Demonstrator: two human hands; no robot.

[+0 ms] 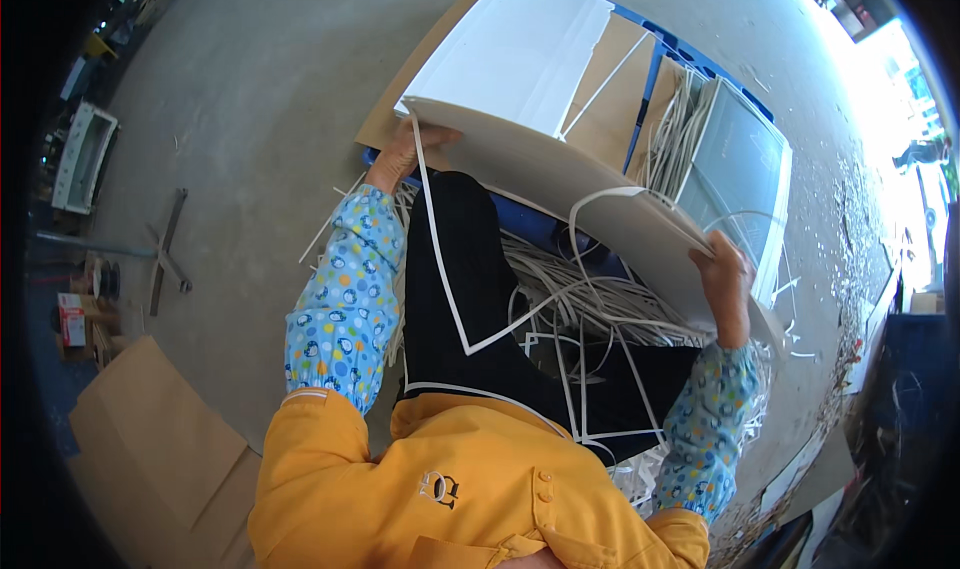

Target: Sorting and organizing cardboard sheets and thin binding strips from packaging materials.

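Observation:
A long, pale, bowed panel (560, 159) lies across the front of a low stack, above my knees. My left hand (405, 154) is closed on its left end, with the fingertips partly hidden by the edge. Toward the right end, my right hand (725, 277) is closed on the panel's edge; whether a strip is also in those fingers I cannot tell. A thin white strip (433, 231) hangs from the left corner, bends sharply over my lap and runs back to the right. Another strip (574, 214) loops up near the panel's middle.
White sheets (510, 44), brown cardboard (603, 94), a bundle of strips (676, 134) and a grey-blue panel (738, 164) lie on a blue base (690, 54). Loose strips (600, 299) tangle between my legs. Cardboard sheets (160, 439) and a metal-legged stand (165, 254) are at left.

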